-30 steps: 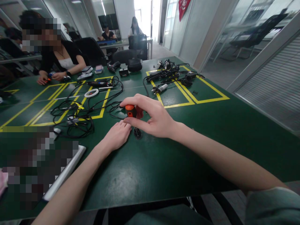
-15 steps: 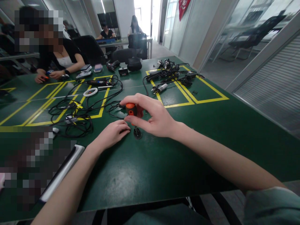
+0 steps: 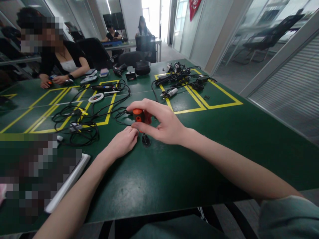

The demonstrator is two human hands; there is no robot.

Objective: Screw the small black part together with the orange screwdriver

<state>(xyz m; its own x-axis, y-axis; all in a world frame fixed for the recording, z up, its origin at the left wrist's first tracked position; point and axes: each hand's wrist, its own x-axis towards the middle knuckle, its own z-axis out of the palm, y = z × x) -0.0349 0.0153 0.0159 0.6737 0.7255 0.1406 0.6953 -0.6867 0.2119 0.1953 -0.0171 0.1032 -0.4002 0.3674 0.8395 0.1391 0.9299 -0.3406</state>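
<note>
My right hand grips the orange and black handle of a screwdriver, held upright with its tip down on a small black part on the green table. My left hand rests on the table just left of that part, fingers curled together with the tips beside it. What, if anything, the left fingers pinch is hidden.
Tangled black cables and a white ring lie to the left inside yellow tape lines. More tools and cables sit at the far right. A person sits at the far left of the table. A white-edged flat device lies near left.
My left hand curled its fingers in beside the small black part. My right hand and the screwdriver stay in nearly the same place.
</note>
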